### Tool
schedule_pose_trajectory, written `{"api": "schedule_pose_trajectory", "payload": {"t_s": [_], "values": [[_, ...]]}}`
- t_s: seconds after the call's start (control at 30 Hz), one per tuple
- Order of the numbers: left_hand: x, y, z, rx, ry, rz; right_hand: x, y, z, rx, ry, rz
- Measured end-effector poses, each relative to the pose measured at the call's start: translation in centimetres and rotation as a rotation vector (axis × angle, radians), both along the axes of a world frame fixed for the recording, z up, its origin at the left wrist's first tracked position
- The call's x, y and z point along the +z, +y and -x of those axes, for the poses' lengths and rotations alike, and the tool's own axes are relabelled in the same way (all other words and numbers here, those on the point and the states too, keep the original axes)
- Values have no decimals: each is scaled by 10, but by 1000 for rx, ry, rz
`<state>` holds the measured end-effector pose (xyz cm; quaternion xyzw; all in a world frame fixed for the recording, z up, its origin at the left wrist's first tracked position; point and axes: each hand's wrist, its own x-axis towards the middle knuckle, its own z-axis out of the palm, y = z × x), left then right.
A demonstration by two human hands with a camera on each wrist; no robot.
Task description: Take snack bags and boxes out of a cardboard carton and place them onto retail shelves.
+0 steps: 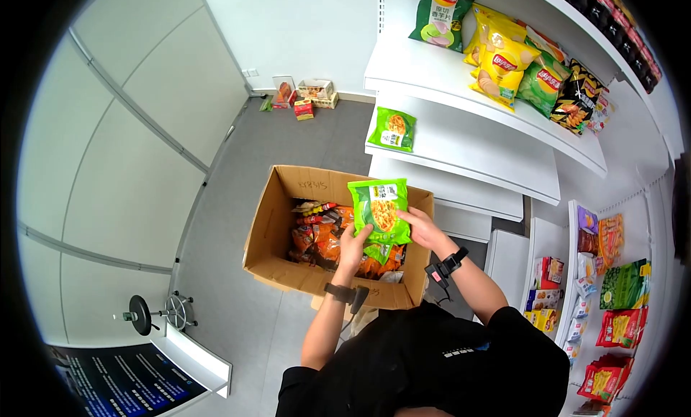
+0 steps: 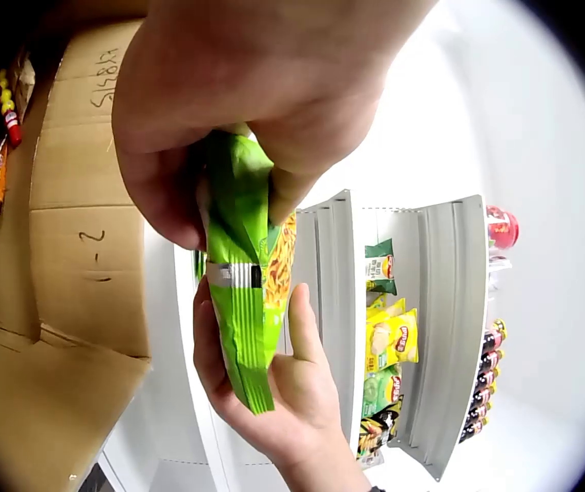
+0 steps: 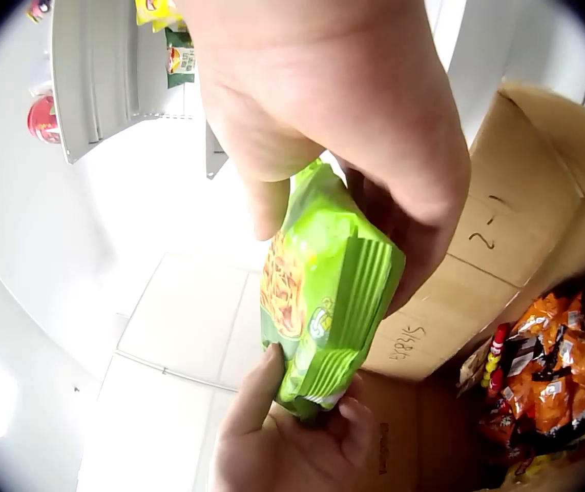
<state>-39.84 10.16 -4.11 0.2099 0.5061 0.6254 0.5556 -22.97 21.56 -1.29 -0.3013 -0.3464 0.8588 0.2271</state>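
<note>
A bright green snack bag (image 1: 380,211) with a picture of noodle-like food is held over the open cardboard box (image 1: 288,173). My left hand (image 1: 353,248) grips its lower left edge, thumb on the printed front. On the opposite side, my right hand (image 1: 425,230) pinches the bag's right edge. Both wrist views show the bag (image 2: 239,272) edge-on between the two hands, thumbs on the front and fingers behind. Inside the box lie several orange snack packets (image 1: 326,244), along with a green packet (image 1: 378,253).
Another green bag (image 1: 393,129) lies on a white shelf (image 1: 461,147) beyond the box. Chip bags (image 1: 502,63) stand on the shelf above it. More packets (image 1: 625,286) fill shelves at right. A stool (image 1: 140,315) is at left; small boxes (image 1: 304,109) sit by the wall.
</note>
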Motion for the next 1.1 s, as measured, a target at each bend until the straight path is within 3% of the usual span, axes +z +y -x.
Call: {"api": "schedule_pose_trajectory", "payload": {"t_s": [0.1, 0.23, 0.43, 0.83, 0.97, 1.1], "values": [[6, 7, -4, 12, 17, -10, 6, -7, -9, 15, -104, 35], [-8, 17, -11, -83, 73, -27, -16, 0, -14, -60, -65, -87], [-7, 28, -13, -160, 130, 6, -21, 34, -18, -85, -87, -61], [-35, -1, -2, 86, 115, 153, -11, 232, 51, -235, 101, -166], [-32, -15, 12, 215, 59, 179, -34, 283, 75, -241, 59, -122], [-32, -26, 21, 233, 123, 242, -30, 292, 83, -243, -166, -103]]}}
